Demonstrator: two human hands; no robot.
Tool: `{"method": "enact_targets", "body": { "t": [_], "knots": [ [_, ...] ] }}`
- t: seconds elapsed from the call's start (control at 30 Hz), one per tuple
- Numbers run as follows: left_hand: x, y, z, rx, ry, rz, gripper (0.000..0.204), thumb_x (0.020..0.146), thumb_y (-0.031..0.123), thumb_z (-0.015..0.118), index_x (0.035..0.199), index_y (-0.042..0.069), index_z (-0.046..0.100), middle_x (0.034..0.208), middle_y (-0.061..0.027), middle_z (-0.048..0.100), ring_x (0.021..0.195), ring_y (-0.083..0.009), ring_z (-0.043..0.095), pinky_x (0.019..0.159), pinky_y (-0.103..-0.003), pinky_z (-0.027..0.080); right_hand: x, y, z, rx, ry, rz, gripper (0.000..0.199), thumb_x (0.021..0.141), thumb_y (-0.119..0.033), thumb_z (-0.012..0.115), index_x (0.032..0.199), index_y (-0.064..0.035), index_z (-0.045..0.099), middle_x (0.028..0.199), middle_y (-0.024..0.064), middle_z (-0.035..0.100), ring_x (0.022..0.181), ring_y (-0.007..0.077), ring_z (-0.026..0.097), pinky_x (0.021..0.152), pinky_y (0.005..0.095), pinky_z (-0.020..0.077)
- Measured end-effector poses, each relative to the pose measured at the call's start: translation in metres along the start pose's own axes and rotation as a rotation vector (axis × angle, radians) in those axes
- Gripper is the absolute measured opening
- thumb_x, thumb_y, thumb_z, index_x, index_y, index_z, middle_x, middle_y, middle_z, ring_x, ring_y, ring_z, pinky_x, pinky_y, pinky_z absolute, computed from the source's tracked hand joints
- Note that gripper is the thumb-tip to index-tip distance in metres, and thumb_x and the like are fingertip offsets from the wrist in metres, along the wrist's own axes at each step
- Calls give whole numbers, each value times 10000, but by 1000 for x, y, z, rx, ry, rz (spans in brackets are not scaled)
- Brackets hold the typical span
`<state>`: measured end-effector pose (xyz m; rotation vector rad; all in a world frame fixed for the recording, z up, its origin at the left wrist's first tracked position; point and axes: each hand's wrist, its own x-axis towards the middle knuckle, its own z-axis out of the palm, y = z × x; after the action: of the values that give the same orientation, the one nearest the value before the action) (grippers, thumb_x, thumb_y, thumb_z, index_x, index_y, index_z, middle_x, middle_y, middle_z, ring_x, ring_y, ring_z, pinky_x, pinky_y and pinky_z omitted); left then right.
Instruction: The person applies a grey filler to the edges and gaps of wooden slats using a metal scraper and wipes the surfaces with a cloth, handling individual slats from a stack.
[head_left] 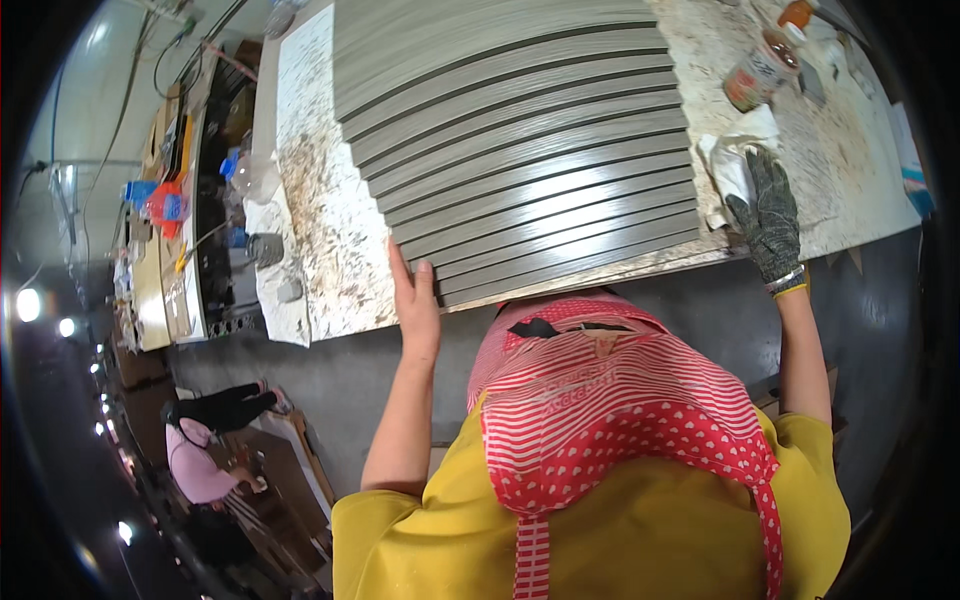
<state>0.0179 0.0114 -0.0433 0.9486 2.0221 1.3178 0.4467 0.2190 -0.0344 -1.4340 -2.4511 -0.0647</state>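
Observation:
Grey wood-grain boards lie overlapped in a stepped row on the table, with dark gaps between them. My bare left hand is at their near left corner, its thumb against the nearest board and a finger along the side edge; its other fingers are partly hidden. To the right of the boards, my right hand wears a dark grey knit glove with a yellow cuff. A crumpled white cloth is between its thumb and fingers, resting at the table surface.
The table is white and smeared with brown stains. A labelled drink bottle lies at the far right beside an orange-coloured bottle. At left are a clear bottle and a dark cup. A person in pink works at lower left.

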Motion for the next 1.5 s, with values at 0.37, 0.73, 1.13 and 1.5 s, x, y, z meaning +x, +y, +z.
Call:
{"method": "enact_targets", "body": {
  "t": [0.37,0.73,1.13,1.5],
  "knots": [
    [-6,-9,-19,-94,32,-9,532,967,109,480,1454,19,284,1466,-157,365,1333,-227,374,1080,-318,308,12,21,50,-9,2,53,451,884,-250,570,1277,-34,531,1317,189,519,1231,344,457,1041,424,342],
    [2,-25,-42,-168,-210,-19,550,952,101,504,1452,27,287,1426,-175,395,1223,-220,481,971,-299,411,21,34,30,80,-217,90,519,882,-239,612,1335,-28,471,1355,183,484,1282,310,428,1086,372,316],
    [33,-39,-111,-276,-381,-5,337,962,124,518,1268,-18,524,1211,-117,608,1102,-146,564,924,-243,424,36,-98,15,234,61,288,492,880,-236,603,1310,-29,484,1241,196,566,1169,319,528,983,373,403],
    [99,-14,-79,220,-553,354,226,856,243,607,855,17,621,825,-130,608,789,-321,594,683,-375,448,31,-96,37,231,60,382,481,913,-234,564,1309,20,466,1239,201,556,1204,329,472,1030,385,348]
  ]
}}
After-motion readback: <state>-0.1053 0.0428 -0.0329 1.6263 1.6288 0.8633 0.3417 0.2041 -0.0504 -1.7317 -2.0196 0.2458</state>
